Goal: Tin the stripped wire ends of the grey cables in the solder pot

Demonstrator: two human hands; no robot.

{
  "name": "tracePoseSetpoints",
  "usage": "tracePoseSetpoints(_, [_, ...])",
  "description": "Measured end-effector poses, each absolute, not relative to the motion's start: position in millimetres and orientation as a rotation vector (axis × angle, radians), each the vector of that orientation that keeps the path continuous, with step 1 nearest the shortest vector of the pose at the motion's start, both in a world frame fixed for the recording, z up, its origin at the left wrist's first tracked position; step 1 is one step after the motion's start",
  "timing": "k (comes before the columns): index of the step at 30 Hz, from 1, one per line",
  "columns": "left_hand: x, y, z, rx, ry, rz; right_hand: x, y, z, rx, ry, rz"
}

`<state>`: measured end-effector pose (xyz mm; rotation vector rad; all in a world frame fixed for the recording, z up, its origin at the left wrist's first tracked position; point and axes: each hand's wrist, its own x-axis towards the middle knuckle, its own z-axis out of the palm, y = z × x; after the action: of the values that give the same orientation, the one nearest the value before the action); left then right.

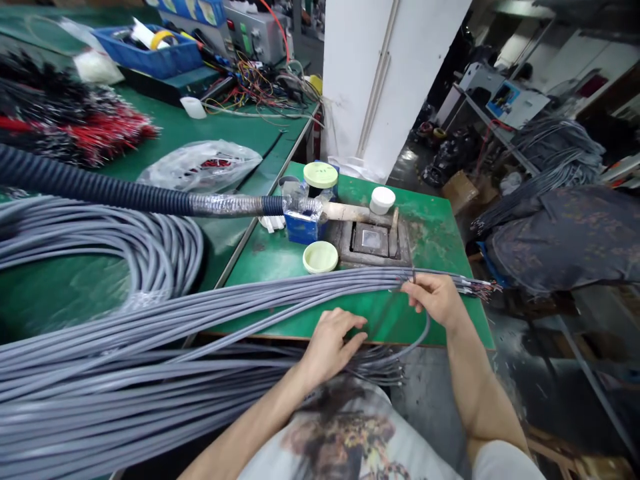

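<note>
A long bundle of grey cables [300,291] runs across the green bench, its stripped ends [480,288] showing coloured wires at the right. My right hand [434,297] is closed at the bundle's near side, thumb and fingers pinched on a thin dark tie [413,275] that passes around the cables. A blurred dark strand trails from those fingertips. One grey cable [424,333] curves down beneath this hand. Left of it, my left hand [333,341] hovers near the bench edge, fingers apart and holding nothing. More grey cables [200,400] lie lower, partly behind my left forearm.
Behind the bundle sits a square metal pot [373,239] in a stained frame, with a ribbed hose [125,200] reaching toward it. A pale green lid [320,257] and a white-capped jar [383,200] stand nearby. Coiled cable [165,247] rests left; a clothed person [575,233] is at right.
</note>
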<state>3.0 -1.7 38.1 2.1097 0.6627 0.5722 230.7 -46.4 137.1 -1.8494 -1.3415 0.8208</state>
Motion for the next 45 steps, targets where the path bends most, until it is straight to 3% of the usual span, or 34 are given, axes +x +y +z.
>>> tracePoseSetpoints(13, [5.0, -3.5, 41.5, 2.036, 0.678, 0.597, 216.8, -76.0, 128.2, -1.862, -1.317, 0.773])
tracePoseSetpoints(20, [20.9, -6.8, 53.0, 1.238, 0.590, 0.646, 200.6, -85.4, 123.2, -1.832, -1.342, 0.768])
tracePoseSetpoints(25, [31.4, -7.7, 61.2, 0.980, 0.515, 0.618, 191.7, -88.7, 120.3, -1.845, -1.379, 0.725])
tracePoseSetpoints(45, [34.5, -13.8, 58.0, 1.011, 0.513, 0.606, 183.2, -83.3, 122.0, -1.852, -1.297, 0.825])
